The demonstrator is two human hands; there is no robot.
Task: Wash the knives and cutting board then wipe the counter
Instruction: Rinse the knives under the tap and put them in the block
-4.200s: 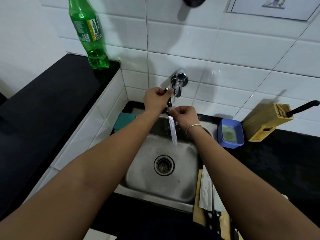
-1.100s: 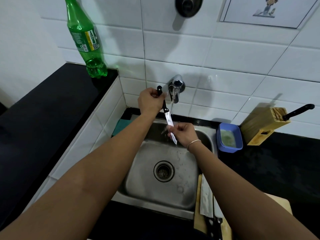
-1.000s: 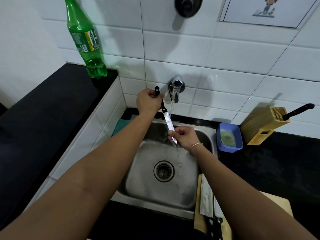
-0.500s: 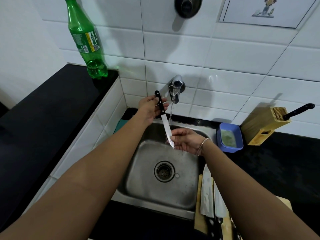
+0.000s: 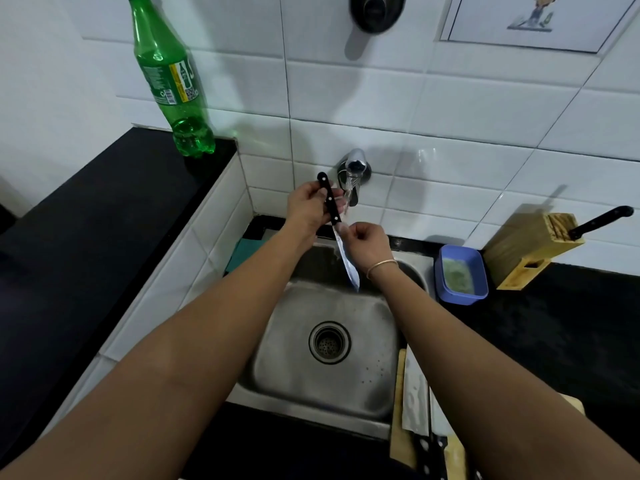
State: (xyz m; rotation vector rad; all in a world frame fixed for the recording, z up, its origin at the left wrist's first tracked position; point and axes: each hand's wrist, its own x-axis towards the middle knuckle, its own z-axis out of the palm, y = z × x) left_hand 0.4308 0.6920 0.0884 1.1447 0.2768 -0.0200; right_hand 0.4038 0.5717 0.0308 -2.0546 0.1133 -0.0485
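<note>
White-tiled wall behind steel sink (image 5: pixel 277 386); over the basin, left hand (image 5: pixel 306 207) grips the black handle of knife (image 5: pixel 331 211) under tap (image 5: pixel 354 168), right hand (image 5: pixel 365 244) pinching its blade; more knives (image 5: pixel 414 396) lie on cutting board (image 5: pixel 398 427).

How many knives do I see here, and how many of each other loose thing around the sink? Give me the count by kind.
Knives: 4, one held over the sink, two on the cutting board, one in the knife block
Cutting board: 1
Knife block: 1
Green bottle: 1
Blue tub: 1
Total: 8
</note>
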